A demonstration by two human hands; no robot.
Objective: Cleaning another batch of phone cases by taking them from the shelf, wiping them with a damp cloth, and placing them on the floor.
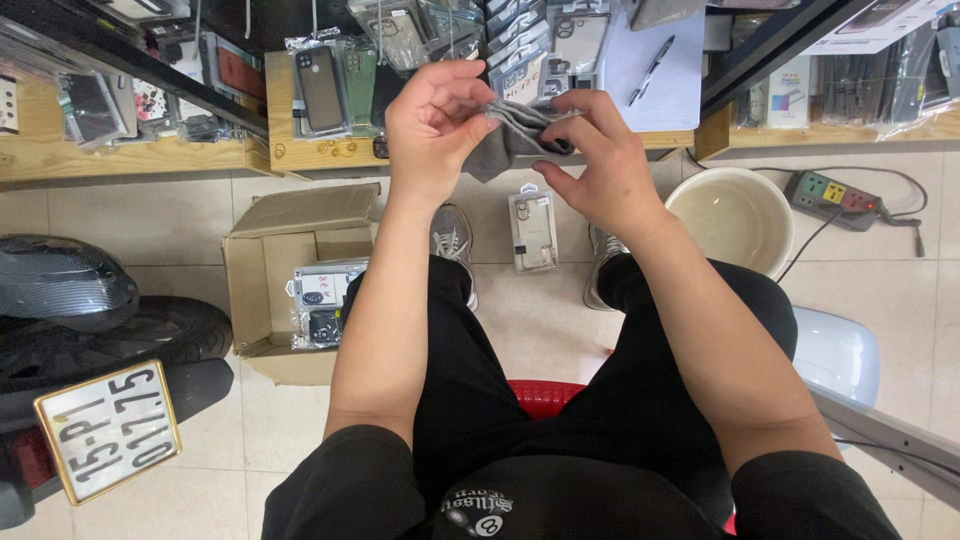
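Black trousers (560, 400) and a black shirt hem fill the bottom of the view, with a red stool seat (545, 393) showing between the thighs. Both forearms reach forward from there. Held up between the two hands is a grey cloth (508, 146), bunched and folded, level with the edge of the wooden shelf (300, 150) beyond. The left hand (432, 128) has its fingers curled together, pinching the cloth's left side between thumb and fingertips. The right hand (598, 165) grips the cloth's right side, its thumb and forefinger closed on the fabric and the other fingers bent underneath.

Straight below the hands, on the tiled floor between two grey sneakers (455, 243), lies a packaged phone case (533, 230) in clear wrapping. Left of the knees an open cardboard box (262, 290) holds more packaged cases. A cream plastic basin (738, 217) stands on the floor to the right, and just beyond it lies a power strip (838, 197) with its cable. More wrapped phone cases hang and lie on the shelf, beside a pen (651, 70) resting on white paper. A black scooter (70, 300) with its plate stands at the left edge.
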